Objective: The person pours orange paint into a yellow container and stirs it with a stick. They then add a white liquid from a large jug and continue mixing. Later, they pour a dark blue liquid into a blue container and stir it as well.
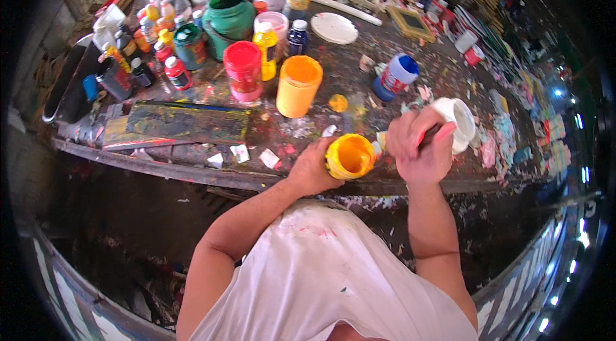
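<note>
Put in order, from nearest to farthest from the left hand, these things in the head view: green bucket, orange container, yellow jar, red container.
1. Yellow jar: gripped in the left hand.
2. Orange container: beyond the jar, slightly left.
3. Red container: left of the orange one.
4. Green bucket: behind the red container, farthest.

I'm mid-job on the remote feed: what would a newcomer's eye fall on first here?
First, the open, round yellow plastic paint jar in the left hand, near the front edge of the dark, paint-stained worktable. Behind it and slightly left stands a tall orange cylindrical tub; farther back and left sits a bulky green plastic bucket.
</note>
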### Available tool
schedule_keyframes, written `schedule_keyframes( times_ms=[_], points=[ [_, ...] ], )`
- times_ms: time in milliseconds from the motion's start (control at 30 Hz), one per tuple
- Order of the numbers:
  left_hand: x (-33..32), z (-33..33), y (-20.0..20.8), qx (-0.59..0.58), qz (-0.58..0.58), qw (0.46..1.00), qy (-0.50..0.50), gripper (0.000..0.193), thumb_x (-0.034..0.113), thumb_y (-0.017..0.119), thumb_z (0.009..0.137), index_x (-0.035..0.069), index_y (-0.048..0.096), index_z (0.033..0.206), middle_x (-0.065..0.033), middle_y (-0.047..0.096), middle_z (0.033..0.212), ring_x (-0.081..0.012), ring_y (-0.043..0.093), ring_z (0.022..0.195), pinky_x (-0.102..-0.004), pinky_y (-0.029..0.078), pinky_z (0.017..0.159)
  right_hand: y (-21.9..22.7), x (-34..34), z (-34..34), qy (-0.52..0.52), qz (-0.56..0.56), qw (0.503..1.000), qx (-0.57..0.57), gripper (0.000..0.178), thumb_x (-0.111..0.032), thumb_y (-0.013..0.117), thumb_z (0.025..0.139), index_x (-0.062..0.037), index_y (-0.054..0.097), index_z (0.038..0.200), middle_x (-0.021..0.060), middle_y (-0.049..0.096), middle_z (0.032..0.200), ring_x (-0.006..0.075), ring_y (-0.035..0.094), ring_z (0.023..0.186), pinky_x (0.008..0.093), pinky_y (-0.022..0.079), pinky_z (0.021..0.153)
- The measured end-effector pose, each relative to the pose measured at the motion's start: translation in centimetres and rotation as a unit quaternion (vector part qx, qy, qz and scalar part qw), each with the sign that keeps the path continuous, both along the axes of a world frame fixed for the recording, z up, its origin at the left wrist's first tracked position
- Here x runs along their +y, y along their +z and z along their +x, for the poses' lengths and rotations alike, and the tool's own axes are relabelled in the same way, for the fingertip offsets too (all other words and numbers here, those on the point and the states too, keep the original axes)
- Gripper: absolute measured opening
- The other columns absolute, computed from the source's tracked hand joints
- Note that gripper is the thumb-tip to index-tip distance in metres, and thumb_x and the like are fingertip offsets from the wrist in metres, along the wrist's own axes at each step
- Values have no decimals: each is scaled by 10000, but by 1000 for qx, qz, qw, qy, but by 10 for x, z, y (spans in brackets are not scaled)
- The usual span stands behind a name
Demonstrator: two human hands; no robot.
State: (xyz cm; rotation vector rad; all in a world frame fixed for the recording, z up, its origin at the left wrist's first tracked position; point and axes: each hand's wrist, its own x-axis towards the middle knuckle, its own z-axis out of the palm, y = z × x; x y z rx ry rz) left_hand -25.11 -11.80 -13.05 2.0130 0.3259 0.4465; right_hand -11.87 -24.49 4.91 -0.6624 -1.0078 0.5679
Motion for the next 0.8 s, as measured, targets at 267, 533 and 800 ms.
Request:
schedule_keyframes(
  times_ms=[267,533,800],
  points=[
    [1,1,3,26,4,1000,-11,1091,230,1064,665,82,500,1587,-202,681,1458,-414,645,1397,-508,542,1180,4,-5,1,84,-79,992,-49,611,-633,456,1189,-93,558,922,15,477,721,156,415,607,344,348,569],
    [2,2,4,24,-2,1000,-15,1076,222,1053,679,93,491,1588,-194,676,1451,-424,646,1384,-514,544,1168,-3,-5,9,61,-46,996,-52,625,-644,440,1191,-98,542,906,13,476,713,154,403,590,341,344,556],
    [3,1,6,37,-8,999,-15,1059,205,1041,689,101,502,1594,-191,666,1458,-439,640,1372,-535,534,1171,5,1,3,-30,-35,994,-101,622,-646,440,1189,-112,529,882,3,437,692,149,380,580,355,339,557]
  ],
)
